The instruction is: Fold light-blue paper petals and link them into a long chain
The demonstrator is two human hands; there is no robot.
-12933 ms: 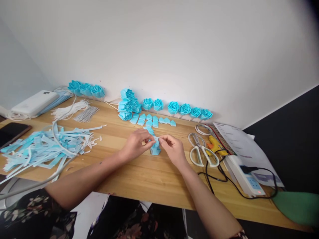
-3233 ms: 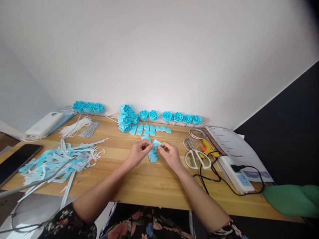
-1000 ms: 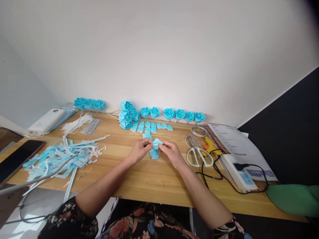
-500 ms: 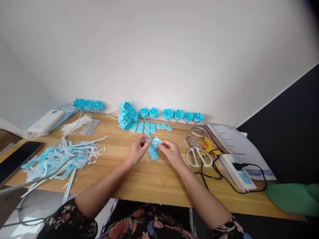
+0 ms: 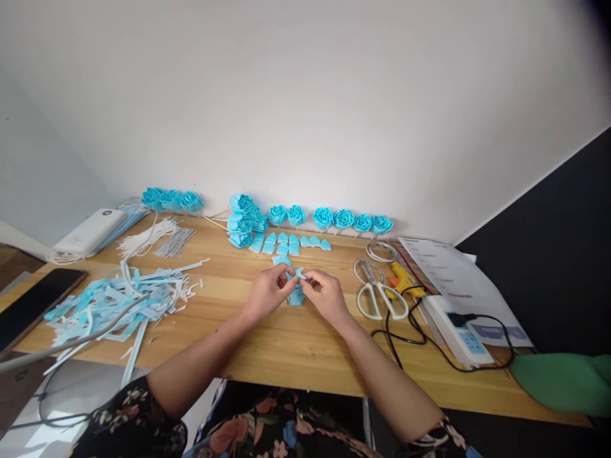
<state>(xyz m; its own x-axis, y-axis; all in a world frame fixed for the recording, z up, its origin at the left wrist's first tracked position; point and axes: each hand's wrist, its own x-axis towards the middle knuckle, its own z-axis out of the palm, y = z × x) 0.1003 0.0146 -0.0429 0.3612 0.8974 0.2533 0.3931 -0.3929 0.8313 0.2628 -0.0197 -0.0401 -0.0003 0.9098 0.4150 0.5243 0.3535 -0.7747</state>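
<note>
Between the fingertips of my left hand point(image 5: 273, 289) and my right hand point(image 5: 324, 292) is a small light-blue petal piece point(image 5: 299, 273), pinched from both sides with its edge curled. Both hands are closed on it just above the table. Below them lies a pile of similar blue petals point(image 5: 296, 296), partly covered by my fingers. Another few blue petals point(image 5: 281, 260) lie just beyond my left hand. Rows of cut petals point(image 5: 289, 245) are laid out further back, near a cluster of blue artificial flowers point(image 5: 241, 222).
More blue flowers point(image 5: 344, 219) line the wall. Scissors point(image 5: 382, 296), a yellow glue gun point(image 5: 403, 280), a power strip point(image 5: 461, 334) and a printed sheet point(image 5: 449, 273) lie right. At left are blue-white scraps point(image 5: 114, 305), a phone point(image 5: 38, 305) and white strings point(image 5: 147, 236).
My hands have drawn closer together around the petal piece. It was held out flatter before; now its edge curls and more of it is hidden by my fingers.
</note>
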